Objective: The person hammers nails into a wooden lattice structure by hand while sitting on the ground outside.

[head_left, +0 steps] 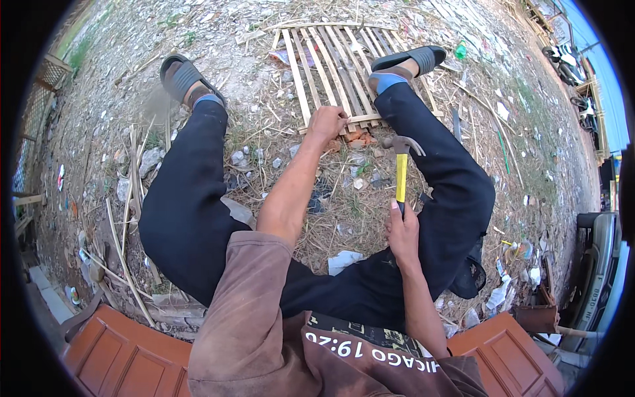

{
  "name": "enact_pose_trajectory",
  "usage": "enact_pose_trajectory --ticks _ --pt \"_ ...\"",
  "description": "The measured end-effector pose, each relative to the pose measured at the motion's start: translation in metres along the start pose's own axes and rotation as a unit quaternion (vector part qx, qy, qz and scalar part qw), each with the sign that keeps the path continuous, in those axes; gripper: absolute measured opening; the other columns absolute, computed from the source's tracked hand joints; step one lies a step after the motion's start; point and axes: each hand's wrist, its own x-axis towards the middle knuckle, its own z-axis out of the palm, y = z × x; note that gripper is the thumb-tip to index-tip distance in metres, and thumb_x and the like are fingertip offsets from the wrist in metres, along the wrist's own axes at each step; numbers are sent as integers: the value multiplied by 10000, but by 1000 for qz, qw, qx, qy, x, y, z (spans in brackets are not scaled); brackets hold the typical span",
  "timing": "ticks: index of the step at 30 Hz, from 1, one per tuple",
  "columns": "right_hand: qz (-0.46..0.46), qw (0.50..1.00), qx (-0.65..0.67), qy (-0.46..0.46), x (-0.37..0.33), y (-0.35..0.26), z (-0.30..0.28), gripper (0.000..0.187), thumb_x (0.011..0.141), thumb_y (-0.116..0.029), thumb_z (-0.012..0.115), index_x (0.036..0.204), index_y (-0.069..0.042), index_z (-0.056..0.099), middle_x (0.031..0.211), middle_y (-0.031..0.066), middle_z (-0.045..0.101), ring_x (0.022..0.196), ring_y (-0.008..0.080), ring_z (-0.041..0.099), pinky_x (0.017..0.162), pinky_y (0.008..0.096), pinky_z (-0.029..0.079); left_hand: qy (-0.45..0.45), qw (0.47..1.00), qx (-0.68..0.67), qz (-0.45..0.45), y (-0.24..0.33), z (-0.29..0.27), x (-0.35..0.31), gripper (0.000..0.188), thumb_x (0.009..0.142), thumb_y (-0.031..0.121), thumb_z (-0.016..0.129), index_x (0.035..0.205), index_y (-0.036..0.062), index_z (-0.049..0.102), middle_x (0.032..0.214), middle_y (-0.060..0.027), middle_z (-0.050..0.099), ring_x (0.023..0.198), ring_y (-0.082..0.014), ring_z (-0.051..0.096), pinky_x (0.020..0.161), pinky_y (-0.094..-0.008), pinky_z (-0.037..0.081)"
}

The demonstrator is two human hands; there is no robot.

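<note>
Down on the littered ground between our spread legs, we are working on a bamboo slat panel (pixel 334 63), a flat grid of pale, dry strips laid side by side and crossed by a thin batten along its near edge. Its far end reaches toward our sandalled feet, and the right foot (pixel 400 66) rests on its right side. Our left hand (pixel 327 122) is curled closed on that near batten, pressing it at the middle. Our right hand (pixel 402 231) is wrapped tight around the yellow handle of a claw hammer (pixel 401 165), whose dark steel head hangs just beside the panel's near right corner, close to some broken brick pieces (pixel 357 140). Dry straw and scraps lie all around.
</note>
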Motion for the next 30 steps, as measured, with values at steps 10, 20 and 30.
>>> enact_pose_trajectory --ticks 10,20,30 --pt "-9 999 -31 24 -11 -1 -6 302 1012 -317 530 950 -23 558 611 5 497 513 93 490 472 291 406 11 1000 25 11 0 11 0 189 784 228 773 899 79 761 829 -182 712 808 -334 696 759 -426 539" --pt "15 1000 7 19 -6 14 -11 215 1030 -296 520 982 -87 514 630 -68 392 485 19 369 416 204 315 114 988 -69 80 13 39 -8 165 794 180 746 888 45 755 784 -175 709 759 -328 699 751 -411 539" --pt "38 999 15 -4 10 14 -5 309 1014 -310 530 890 -28 526 612 7 496 520 98 483 474 289 388 53 995 -77 15 14 25 -6 247 813 238 772 913 14 742 757 -142 699 688 -210 670 662 -339 517"
